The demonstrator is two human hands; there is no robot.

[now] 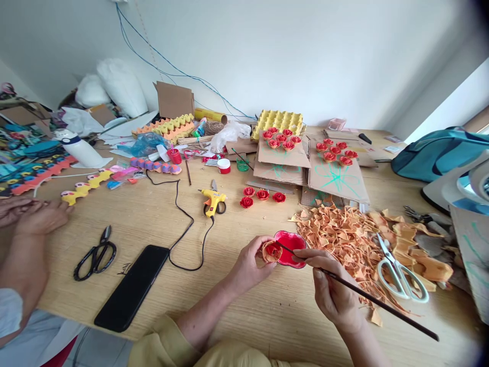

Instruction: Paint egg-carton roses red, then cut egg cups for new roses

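Note:
My left hand point(250, 264) holds a rose-shaped flower point(272, 251), orange on its outer petals and red towards the centre. Between the fingers of my right hand point(334, 285) is a long dark paintbrush point(378, 302), its tip touching the flower's inner petals. Just behind the flower sits a small dish of red paint point(292, 244), partly hidden by the brush and my fingers. Several finished-looking red roses point(262, 194) stand on the table beyond it. More red roses point(281, 137) rest on stacked cardboard, and another group of roses point(336, 149) is on the cardboard to the right.
Orange scraps point(340, 244) and white-handled scissors point(401, 278) lie to the right. A yellow glue gun point(213, 200) with its cord, black scissors point(96, 255) and a phone point(132, 288) are on the left. Another person's hands point(42, 216) rest at the far left. A blue bag point(439, 155) stands back right.

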